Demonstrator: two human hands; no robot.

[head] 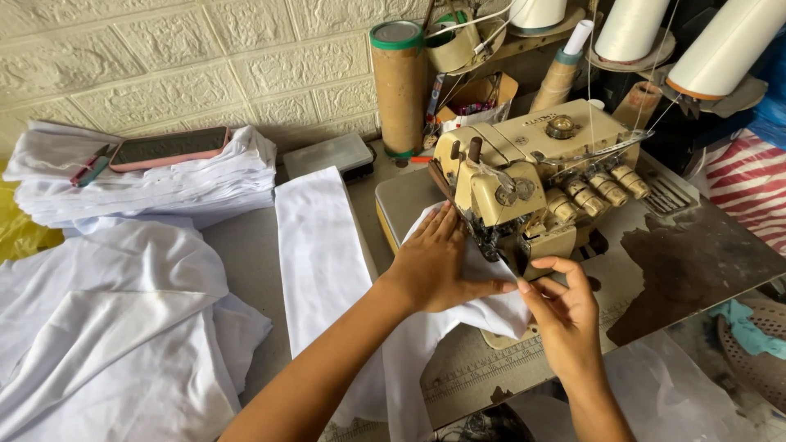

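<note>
My left hand lies flat, fingers together, on a piece of white fabric at the front of a cream overlock sewing machine. The fingertips reach to the machine's presser foot area. My right hand pinches the near edge of the same white fabric between thumb and forefinger, just in front of the machine. The fabric hangs over the table's front edge toward me.
A long white fabric strip lies left of the machine. A heap of white cloth fills the left, with a folded stack behind it bearing a phone. Thread cones and a cardboard tube stand behind.
</note>
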